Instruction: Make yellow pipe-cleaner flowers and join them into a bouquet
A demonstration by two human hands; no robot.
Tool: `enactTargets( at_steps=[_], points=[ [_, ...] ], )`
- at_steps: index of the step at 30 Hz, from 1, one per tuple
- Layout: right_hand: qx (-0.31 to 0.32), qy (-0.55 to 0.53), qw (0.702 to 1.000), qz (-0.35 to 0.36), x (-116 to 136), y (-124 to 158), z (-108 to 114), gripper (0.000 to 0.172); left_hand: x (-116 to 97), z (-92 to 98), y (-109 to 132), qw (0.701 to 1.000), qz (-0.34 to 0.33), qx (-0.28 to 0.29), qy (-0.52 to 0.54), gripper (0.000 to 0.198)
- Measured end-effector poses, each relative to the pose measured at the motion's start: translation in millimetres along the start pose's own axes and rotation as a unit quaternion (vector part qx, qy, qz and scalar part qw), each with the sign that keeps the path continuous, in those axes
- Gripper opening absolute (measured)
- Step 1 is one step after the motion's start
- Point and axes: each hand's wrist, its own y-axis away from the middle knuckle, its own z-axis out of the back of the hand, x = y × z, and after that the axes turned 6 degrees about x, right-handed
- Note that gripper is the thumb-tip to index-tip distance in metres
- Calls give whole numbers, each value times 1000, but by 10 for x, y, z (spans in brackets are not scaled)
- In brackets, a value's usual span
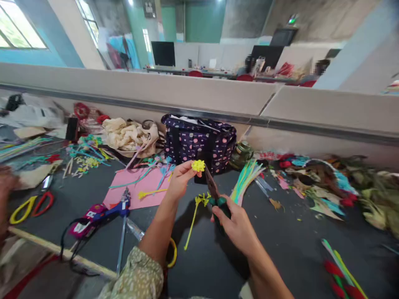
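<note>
My left hand (180, 181) is raised over the dark table and pinches a small yellow curled-paper flower (198, 165) between thumb and fingertips. My right hand (234, 221) is closed round the green handles of a pair of pliers (214, 192), whose jaws point up at the underside of the flower. Just below lies a yellow paper stem with a frilled top (195, 218). A pink sheet (139, 190) with more thin stems lies to the left of my left hand.
A polka-dot bag (199, 141) stands behind my hands against a low partition wall. A glue gun (100, 213) and scissors (31, 204) lie at the left, coloured paper strips (245, 178) and scraps at the right. Another person's hand (6, 182) shows at the far left edge.
</note>
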Motion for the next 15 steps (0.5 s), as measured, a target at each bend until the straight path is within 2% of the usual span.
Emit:
enactTargets(
  at_steps=[3, 8, 15],
  points=[
    [-9, 5, 1000, -5, -36, -16, 1, 26, -7, -7, -6, 1000, 12, -9, -6, 17],
    [60, -73, 996, 4, -14, -21, 56, 31, -9, -22, -21, 999, 17, -29, 16, 18],
    [76, -132, 988, 19, 38, 7, 147, 32, 3, -40, -47, 998, 28, -54, 27, 18]
  ],
)
